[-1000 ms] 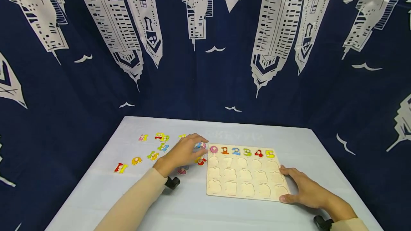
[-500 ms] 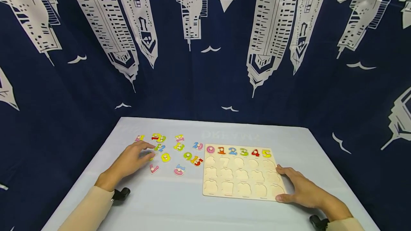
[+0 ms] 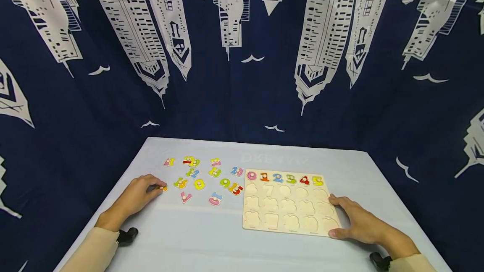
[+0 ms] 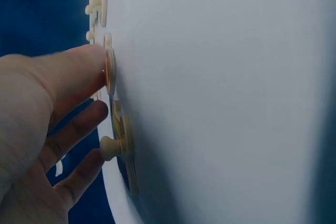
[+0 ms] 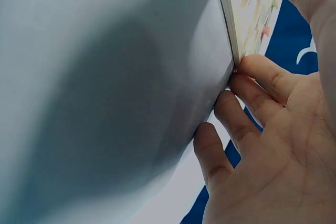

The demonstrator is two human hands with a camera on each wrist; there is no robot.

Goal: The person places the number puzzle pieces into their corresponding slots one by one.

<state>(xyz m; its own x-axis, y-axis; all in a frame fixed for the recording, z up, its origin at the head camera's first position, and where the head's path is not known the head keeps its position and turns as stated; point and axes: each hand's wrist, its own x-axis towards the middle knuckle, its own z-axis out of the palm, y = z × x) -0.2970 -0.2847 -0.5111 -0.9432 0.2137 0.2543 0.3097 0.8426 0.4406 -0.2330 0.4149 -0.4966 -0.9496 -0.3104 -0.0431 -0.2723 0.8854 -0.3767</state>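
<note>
My left hand [image 3: 130, 198] is at the left of the white table, its thumb and fingertips pinching a small orange number piece [image 3: 164, 188], mostly covered by the fingers. In the left wrist view this thin piece [image 4: 110, 71] stands edge-on at the thumb tip, and a knobbed piece [image 4: 126, 148] lies below it. My right hand [image 3: 363, 221] rests against the right edge of the wooden number puzzle board [image 3: 281, 217], fingers spread. The right wrist view shows fingertips touching the board's edge [image 5: 227, 19]. Numbers 0 to 5 fill the board's top row; the recesses below are bare.
Several loose coloured number pieces lie left of the board, among them a yellow piece [image 3: 199, 184], a pink 7 [image 3: 185, 197], a red-orange 15 [image 3: 235, 189] and a blue-pink 20 [image 3: 237, 171]. A dark blue cloth [image 3: 234, 95] with white buildings hangs behind the table.
My left hand has moved left from beside the board, past the loose pieces, and now pinches the orange piece. My right hand stays at the board's right edge.
</note>
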